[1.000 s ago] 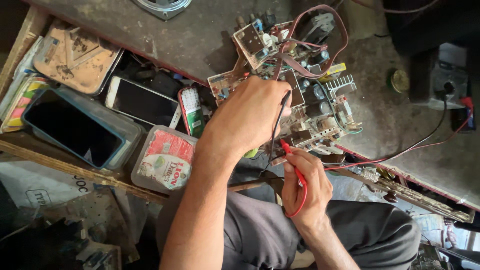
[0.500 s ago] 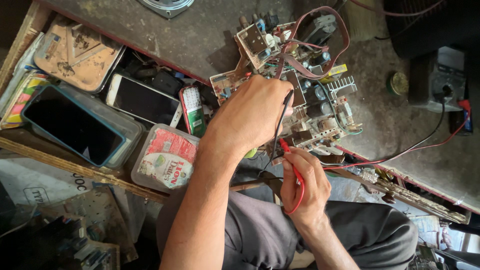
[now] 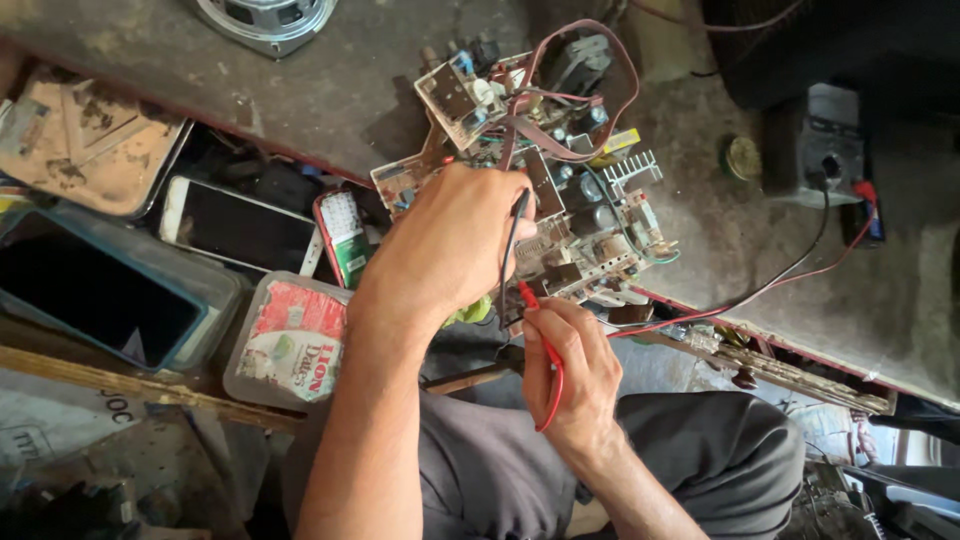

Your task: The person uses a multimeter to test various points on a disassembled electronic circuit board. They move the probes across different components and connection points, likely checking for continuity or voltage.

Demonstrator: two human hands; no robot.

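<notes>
- Grimy grey tabletop (image 3: 330,90) fills my view, cluttered at its near edge with a phone (image 3: 240,228), a dark tablet (image 3: 90,300) and a plastic tub (image 3: 290,340).
- My left hand (image 3: 440,245) rests over the circuit board (image 3: 560,170), fingers curled shut around the black probe (image 3: 512,240), which points down at the board's near edge.
- My right hand (image 3: 575,375) sits just below, fingers pinched closed on the red probe (image 3: 540,330), tip touching the board's lower rim.
- Both leads run right to the meter (image 3: 835,145) (its face is too dark for me to read).
- Risk, as I judge it: the two tips stand close together among crowded components, so a small slip could bridge neighbouring joints; the board is propped tilted and could shift under my left hand.
- Compared with half a second ago: both hands and probes hold nearly the same places; the view has shifted only slightly.
</notes>
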